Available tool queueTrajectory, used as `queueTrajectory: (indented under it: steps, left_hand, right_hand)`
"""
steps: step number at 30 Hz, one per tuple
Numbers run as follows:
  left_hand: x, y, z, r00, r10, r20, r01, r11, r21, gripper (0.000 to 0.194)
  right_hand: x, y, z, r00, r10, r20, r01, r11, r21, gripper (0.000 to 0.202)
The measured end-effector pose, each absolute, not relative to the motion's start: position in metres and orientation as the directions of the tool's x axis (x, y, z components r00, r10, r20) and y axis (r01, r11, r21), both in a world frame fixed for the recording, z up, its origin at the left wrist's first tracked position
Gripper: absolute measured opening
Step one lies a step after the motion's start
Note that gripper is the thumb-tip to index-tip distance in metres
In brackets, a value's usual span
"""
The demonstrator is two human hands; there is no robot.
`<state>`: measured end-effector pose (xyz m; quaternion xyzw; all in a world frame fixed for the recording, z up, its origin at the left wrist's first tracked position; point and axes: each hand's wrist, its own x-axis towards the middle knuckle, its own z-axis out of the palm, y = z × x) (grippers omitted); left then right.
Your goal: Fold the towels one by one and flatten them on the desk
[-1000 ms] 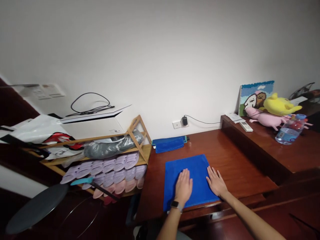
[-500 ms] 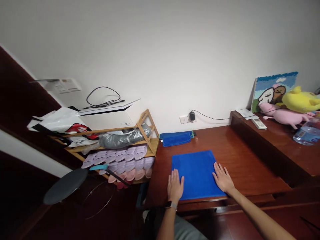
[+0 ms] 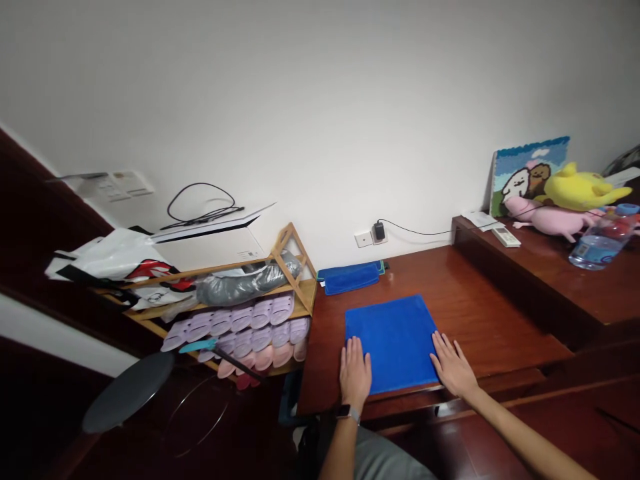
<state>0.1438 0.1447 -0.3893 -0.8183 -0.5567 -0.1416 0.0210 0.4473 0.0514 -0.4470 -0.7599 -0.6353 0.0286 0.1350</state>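
Note:
A blue towel lies spread flat on the reddish-brown wooden desk, its near edge along the desk's front. My left hand rests palm down over the towel's left edge, fingers stretched out, a watch on the wrist. At the towel's right edge my right hand lies flat with its fingers spread. Neither hand grips anything. Farther back, against the wall, sits a folded blue cloth with a green trim.
A wooden rack with several pairs of slippers and a white box stands left. A raised shelf at right holds a remote, plush toys and a water bottle. A charger is plugged into the wall.
The camera view has shifted and tilted slightly. Both hands stay flat at the towel's side edges, my right hand a little nearer its front corner. The towel still lies spread.

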Motion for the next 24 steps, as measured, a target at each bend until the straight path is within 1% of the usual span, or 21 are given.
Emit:
queueTrajectory:
  steps: [2, 5, 8, 10, 12, 14, 16, 18, 20, 24]
  left_hand:
    - [0.182, 0.127, -0.384, 0.473, 0.84, 0.267, 0.841, -0.521, 0.146, 0.06]
    - [0.254, 0.097, -0.383, 0.668, 0.707, 0.231, 0.674, -0.707, 0.215, 0.062]
    - [0.3, 0.08, -0.388, 0.722, 0.671, 0.17, 0.622, -0.737, 0.265, 0.064]
    - [0.299, 0.08, -0.393, 0.698, 0.701, 0.143, 0.655, -0.707, 0.266, 0.064]
    - [0.27, 0.089, -0.398, 0.639, 0.757, 0.139, 0.718, -0.651, 0.247, 0.064]
    - [0.223, 0.1, -0.402, 0.535, 0.833, 0.14, 0.807, -0.553, 0.207, 0.063]
    - [0.168, 0.112, -0.405, 0.397, 0.908, 0.137, 0.898, -0.415, 0.148, 0.062]
    - [0.119, 0.119, -0.408, 0.303, 0.945, 0.123, 0.944, -0.316, 0.099, 0.06]
    - [0.084, 0.122, -0.412, 0.277, 0.953, 0.119, 0.955, -0.287, 0.079, 0.059]
    - [0.056, 0.123, -0.424, 0.317, 0.934, 0.165, 0.938, -0.334, 0.089, 0.059]
  right_hand:
    - [0.447, 0.052, -0.445, 0.191, 0.973, 0.132, 0.956, -0.154, -0.251, 0.068]
    - [0.449, 0.051, -0.443, 0.165, 0.979, 0.117, 0.962, -0.134, -0.239, 0.067]
    - [0.451, 0.049, -0.446, 0.118, 0.986, 0.115, 0.971, -0.091, -0.22, 0.066]
    - [0.451, 0.049, -0.448, 0.132, 0.984, 0.118, 0.968, -0.102, -0.23, 0.066]
    - [0.45, 0.049, -0.447, 0.165, 0.979, 0.12, 0.959, -0.131, -0.25, 0.067]
    - [0.448, 0.051, -0.445, 0.186, 0.975, 0.123, 0.953, -0.148, -0.264, 0.069]
    - [0.446, 0.052, -0.441, 0.193, 0.974, 0.116, 0.951, -0.156, -0.268, 0.07]
    - [0.445, 0.052, -0.438, 0.2, 0.975, 0.098, 0.949, -0.167, -0.269, 0.071]
    - [0.446, 0.052, -0.437, 0.202, 0.976, 0.087, 0.947, -0.172, -0.27, 0.071]
    - [0.449, 0.051, -0.436, 0.204, 0.976, 0.074, 0.943, -0.176, -0.283, 0.07]
